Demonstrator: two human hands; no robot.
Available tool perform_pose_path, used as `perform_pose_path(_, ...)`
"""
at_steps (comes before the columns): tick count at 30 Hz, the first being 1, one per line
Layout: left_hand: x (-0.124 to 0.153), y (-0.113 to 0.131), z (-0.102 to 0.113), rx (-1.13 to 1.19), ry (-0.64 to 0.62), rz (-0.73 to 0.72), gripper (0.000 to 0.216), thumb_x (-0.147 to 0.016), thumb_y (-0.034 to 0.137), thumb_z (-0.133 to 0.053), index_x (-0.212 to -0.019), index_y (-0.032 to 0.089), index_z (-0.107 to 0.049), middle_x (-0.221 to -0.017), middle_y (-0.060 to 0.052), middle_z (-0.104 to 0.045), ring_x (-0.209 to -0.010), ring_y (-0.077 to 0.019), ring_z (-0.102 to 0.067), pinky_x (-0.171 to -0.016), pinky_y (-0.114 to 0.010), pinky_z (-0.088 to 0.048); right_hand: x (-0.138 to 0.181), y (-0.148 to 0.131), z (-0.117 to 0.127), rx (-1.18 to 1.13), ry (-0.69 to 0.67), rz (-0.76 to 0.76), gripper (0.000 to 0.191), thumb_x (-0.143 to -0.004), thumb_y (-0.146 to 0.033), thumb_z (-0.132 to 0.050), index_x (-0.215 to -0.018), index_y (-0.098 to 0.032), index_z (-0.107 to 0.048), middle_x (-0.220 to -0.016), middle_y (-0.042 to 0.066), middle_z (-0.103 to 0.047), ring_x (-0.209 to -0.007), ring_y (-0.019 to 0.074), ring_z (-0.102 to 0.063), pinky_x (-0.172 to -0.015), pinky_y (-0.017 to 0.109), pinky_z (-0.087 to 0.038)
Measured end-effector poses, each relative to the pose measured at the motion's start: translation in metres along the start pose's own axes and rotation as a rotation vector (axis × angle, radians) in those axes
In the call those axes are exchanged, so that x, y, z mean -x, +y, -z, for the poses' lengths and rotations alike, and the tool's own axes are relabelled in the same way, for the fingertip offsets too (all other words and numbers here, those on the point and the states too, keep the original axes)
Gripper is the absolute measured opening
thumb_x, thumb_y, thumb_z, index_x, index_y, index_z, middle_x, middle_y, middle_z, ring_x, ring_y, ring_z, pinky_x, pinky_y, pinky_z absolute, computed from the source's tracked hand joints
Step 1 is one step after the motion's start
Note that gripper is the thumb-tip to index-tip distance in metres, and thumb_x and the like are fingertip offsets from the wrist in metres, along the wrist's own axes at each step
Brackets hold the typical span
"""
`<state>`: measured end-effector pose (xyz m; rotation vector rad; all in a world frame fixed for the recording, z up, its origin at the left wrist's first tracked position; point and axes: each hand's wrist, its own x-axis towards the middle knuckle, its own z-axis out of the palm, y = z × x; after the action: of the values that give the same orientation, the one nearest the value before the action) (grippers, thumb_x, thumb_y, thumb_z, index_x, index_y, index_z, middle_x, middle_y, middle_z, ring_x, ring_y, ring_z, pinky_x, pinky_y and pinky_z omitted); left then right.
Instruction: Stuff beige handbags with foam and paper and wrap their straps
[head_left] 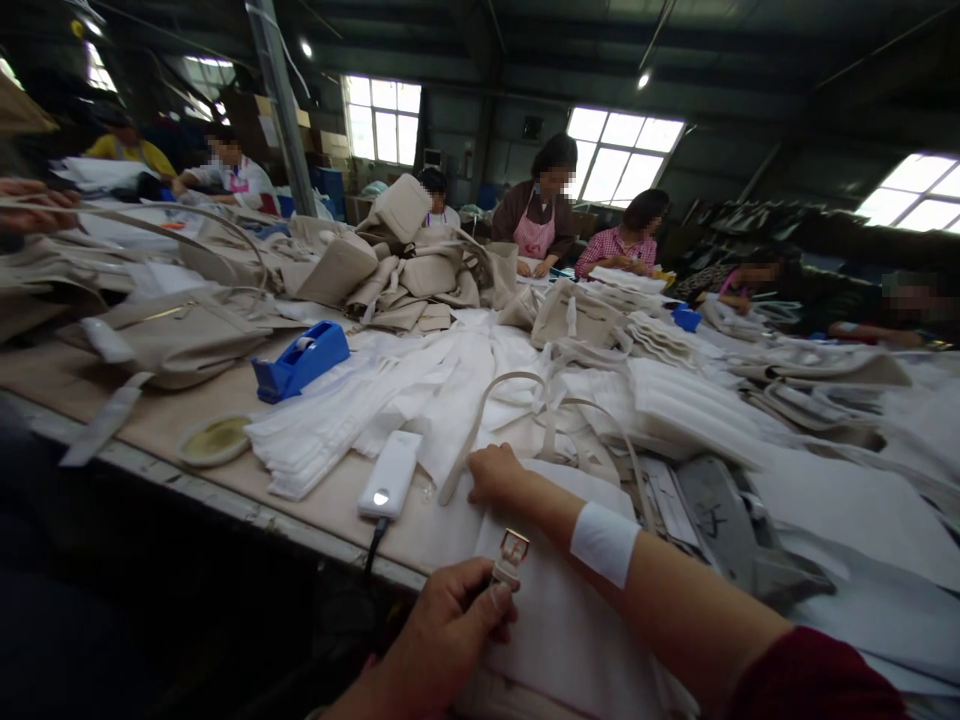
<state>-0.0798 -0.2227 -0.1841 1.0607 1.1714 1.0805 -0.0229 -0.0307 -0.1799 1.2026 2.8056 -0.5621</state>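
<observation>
The left hand (pixel 459 618) pinches a beige leather-like strap (pixel 506 572) below its square gold metal buckle (pixel 514 546), perhaps for steadiness; the right hand (pixel 496 474) is curled, grip unclear.

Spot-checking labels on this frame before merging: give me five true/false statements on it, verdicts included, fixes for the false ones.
1. The left hand holds a strap near its buckle. True.
2. The right hand grips the blue tape dispenser. False: the dispenser stands on the table, apart from the right hand.
3. The white device has a dark cable at its near end. True.
4. The right forearm carries no patch. False: a white patch is on it.
5. The round shallow dish is right of the white device. False: it is to the left.
</observation>
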Motion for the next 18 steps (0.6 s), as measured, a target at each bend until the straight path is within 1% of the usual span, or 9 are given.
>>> perform_pose_path(3, -0.002, -0.002, 0.001, 0.027, -0.008, 0.017, 0.033, -0.089, 0.046, -0.054, -0.086, 0.015, -0.066, -0.069, -0.002, -0.060, -0.064, -0.0131, -0.055, -0.062, -0.025, -0.041, -0.013, 0.014, 0.010, -0.117, 0.127, -0.070, 0.011, -0.070, -0.019, -0.068, -0.078, -0.012, -0.068, -0.081, 0.008, -0.071, -0.086, 0.0255, -0.064, -0.085, 0.040, -0.041)
perform_pose_path(4, -0.003, -0.002, 0.001, 0.039, -0.013, 0.018, 0.033, -0.089, 0.046, -0.054, -0.086, 0.015, -0.066, -0.070, -0.002, -0.060, -0.064, -0.0128, -0.055, -0.062, -0.024, -0.041, -0.017, 0.021, 0.017, -0.165, 0.193, -0.104, 0.012, -0.075, -0.022, -0.064, -0.081, -0.013, -0.068, -0.082, 0.008, -0.070, -0.085, 0.0235, -0.063, -0.083, 0.037, -0.043)
perform_pose_path(6, -0.004, 0.001, 0.000, 0.072, -0.017, 0.003, 0.033, -0.090, 0.047, -0.053, -0.088, 0.015, -0.064, -0.073, -0.002, -0.060, -0.064, -0.0125, -0.055, -0.062, -0.024, -0.041, -0.024, 0.033, 0.033, -0.264, 0.333, -0.177, 0.019, -0.082, -0.028, -0.055, -0.088, -0.013, -0.066, -0.085, 0.008, -0.069, -0.082, 0.0200, -0.063, -0.076, 0.032, -0.046)
perform_pose_path(8, -0.004, 0.005, -0.002, 0.120, -0.006, -0.025, 0.035, -0.090, 0.048, -0.052, -0.099, 0.016, -0.061, -0.076, -0.002, -0.060, -0.064, -0.0122, -0.055, -0.062, -0.025, -0.043, -0.024, 0.044, 0.049, -0.365, 0.451, -0.222, 0.026, -0.087, -0.031, -0.046, -0.096, -0.012, -0.063, -0.086, 0.008, -0.068, -0.074, 0.0164, -0.062, -0.068, 0.028, -0.048)
perform_pose_path(10, -0.005, 0.008, -0.002, 0.157, 0.037, -0.042, 0.040, -0.091, 0.050, -0.050, -0.114, 0.018, -0.056, -0.073, 0.000, -0.058, -0.061, -0.0121, -0.055, -0.061, -0.025, -0.043, -0.013, 0.052, 0.063, -0.456, 0.516, -0.218, 0.029, -0.088, -0.033, -0.043, -0.099, -0.013, -0.060, -0.085, 0.006, -0.068, -0.063, 0.0128, -0.060, -0.058, 0.024, -0.047)
perform_pose_path(12, -0.005, 0.011, -0.003, 0.155, 0.097, -0.043, 0.044, -0.092, 0.052, -0.047, -0.119, 0.018, -0.055, -0.067, 0.001, -0.057, -0.060, -0.0129, -0.055, -0.061, -0.025, -0.044, 0.009, 0.056, 0.073, -0.611, 0.533, -0.157, 0.028, -0.084, -0.036, -0.050, -0.096, -0.014, -0.061, -0.080, 0.004, -0.067, -0.056, 0.0106, -0.057, -0.051, 0.022, -0.046)
perform_pose_path(14, -0.006, 0.012, -0.004, 0.097, 0.150, -0.061, 0.042, -0.092, 0.051, -0.046, -0.114, 0.018, -0.060, -0.070, -0.001, -0.060, -0.067, -0.0151, -0.058, -0.068, -0.027, -0.047, 0.037, 0.058, 0.079, -0.786, 0.500, -0.095, 0.028, -0.078, -0.038, -0.061, -0.092, -0.014, -0.064, -0.073, 0.002, -0.065, -0.051, 0.0097, -0.053, -0.047, 0.021, -0.044)
perform_pose_path(16, -0.006, 0.012, -0.004, -0.004, 0.198, -0.101, 0.036, -0.091, 0.048, -0.049, -0.106, 0.019, -0.065, -0.085, -0.005, -0.063, -0.081, -0.0176, -0.060, -0.079, -0.030, -0.049, 0.067, 0.060, 0.079, -0.869, 0.436, -0.075, 0.030, -0.074, -0.038, -0.067, -0.091, -0.014, -0.067, -0.067, 0.001, -0.064, -0.049, 0.0092, -0.050, -0.045, 0.021, -0.041)
perform_pose_path(18, -0.007, 0.012, -0.006, -0.111, 0.264, -0.152, 0.033, -0.089, 0.047, -0.053, -0.101, 0.021, -0.070, -0.103, -0.008, -0.060, -0.097, -0.0209, -0.058, -0.091, -0.033, -0.047, 0.094, 0.059, 0.074, -0.804, 0.391, -0.078, 0.027, -0.074, -0.036, -0.068, -0.092, -0.015, -0.070, -0.070, 0.002, -0.066, -0.051, 0.0098, -0.051, -0.047, 0.022, -0.041)
